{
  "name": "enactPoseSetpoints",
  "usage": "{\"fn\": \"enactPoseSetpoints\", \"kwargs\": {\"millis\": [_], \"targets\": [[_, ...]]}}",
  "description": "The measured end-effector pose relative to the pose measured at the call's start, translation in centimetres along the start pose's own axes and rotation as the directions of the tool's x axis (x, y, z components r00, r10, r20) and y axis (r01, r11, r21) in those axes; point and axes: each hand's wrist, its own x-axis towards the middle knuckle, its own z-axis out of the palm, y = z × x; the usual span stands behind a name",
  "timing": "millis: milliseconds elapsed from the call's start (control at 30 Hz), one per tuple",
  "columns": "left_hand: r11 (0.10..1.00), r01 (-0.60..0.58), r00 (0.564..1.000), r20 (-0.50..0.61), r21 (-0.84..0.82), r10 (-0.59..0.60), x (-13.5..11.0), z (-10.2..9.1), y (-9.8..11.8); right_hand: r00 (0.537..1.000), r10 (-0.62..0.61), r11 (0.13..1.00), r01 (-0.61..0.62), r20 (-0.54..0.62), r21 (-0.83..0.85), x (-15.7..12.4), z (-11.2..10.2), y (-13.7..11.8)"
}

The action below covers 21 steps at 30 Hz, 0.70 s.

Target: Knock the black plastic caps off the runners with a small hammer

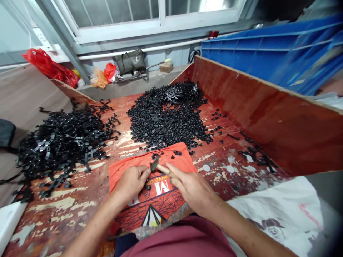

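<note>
My right hand (pixel 191 185) is wrapped around the pale wooden handle of a small hammer (pixel 164 169). The hammer's dark, narrow head lies right by my left fingertips. My left hand (pixel 135 182) is closed in a pinch, and whatever small piece it grips is hidden by the fingers and the hammer head. Both hands are over an orange printed cloth (pixel 120 167) spread at the table's front. A few small black studs (pixel 177 152) lie on this cloth, mostly beyond my hands.
A large heap of black studs (pixel 166 125) rises behind the cloth. At left is a pile of black linked strips (pixel 61 135). A red-brown board (pixel 262 107) walls the right side, with a blue crate (pixel 254 53) beyond it. White sacking (pixel 289 207) lies at front right.
</note>
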Motion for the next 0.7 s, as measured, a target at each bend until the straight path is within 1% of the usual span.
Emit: {"fn": "enactPoseSetpoints", "kwargs": {"millis": [67,167,233,267,300,333,367,433,467,500,567,600,633,700], "targets": [[0.99,-0.041,0.999,-0.005,-0.137,0.041,-0.4,-0.8,0.2,0.999,0.018,0.993,-0.012,-0.05,0.113,0.4,-1.0,0.4],[0.946,-0.046,0.997,0.046,-0.321,0.064,-1.0,-1.9,0.3,0.988,0.097,0.989,-0.082,-0.122,0.12,1.0,-2.1,1.2],[0.936,-0.02,0.994,0.098,-0.35,0.058,-1.0,-2.4,0.1,0.985,0.115,0.989,-0.102,-0.127,0.107,1.4,-2.1,1.5],[0.944,-0.021,0.993,0.099,-0.331,0.057,-1.0,-2.7,-0.2,0.987,0.109,0.989,-0.096,-0.119,0.108,1.5,-1.9,1.5],[0.957,-0.036,0.996,0.073,-0.289,0.059,-1.0,-3.0,-0.5,0.989,0.1,0.99,-0.088,-0.109,0.112,1.6,-1.7,1.4],[0.973,-0.054,0.998,0.019,-0.226,0.06,-1.2,-3.3,-0.8,0.991,0.092,0.99,-0.08,-0.1,0.116,1.7,-1.5,1.3],[0.988,-0.058,0.997,-0.059,-0.146,0.05,-1.5,-3.8,-1.2,0.992,0.084,0.99,-0.072,-0.091,0.121,1.8,-1.2,1.1],[1.0,-0.007,0.976,-0.216,-0.016,0.003,-2.7,-4.4,-1.9,0.994,0.074,0.99,-0.063,-0.077,0.13,1.9,-0.9,0.9],[0.999,0.04,0.97,-0.24,-0.006,-0.04,-3.5,-4.5,-2.1,0.995,0.072,0.989,-0.062,-0.072,0.133,2.0,-0.8,1.0],[0.997,0.075,0.973,-0.215,-0.033,-0.081,-4.4,-4.3,-2.3,0.995,0.071,0.989,-0.061,-0.066,0.134,2.1,-0.7,1.1],[0.985,0.113,0.991,-0.058,-0.133,-0.122,-6.0,-3.2,-2.1,0.996,0.071,0.989,-0.062,-0.062,0.132,2.4,-0.5,1.4],[0.982,0.123,0.992,-0.008,-0.14,-0.126,-6.6,-2.4,-1.9,0.996,0.071,0.99,-0.062,-0.062,0.126,2.6,-0.5,1.6],[0.984,0.136,0.991,0.022,-0.113,-0.134,-6.9,-1.6,-1.7,0.996,0.07,0.991,-0.062,-0.064,0.117,2.8,-0.4,1.7],[0.983,0.181,0.983,0.011,-0.006,-0.181,-7.1,-0.1,-1.2,0.996,0.064,0.994,-0.058,-0.065,0.094,3.0,-0.4,1.9]]}}
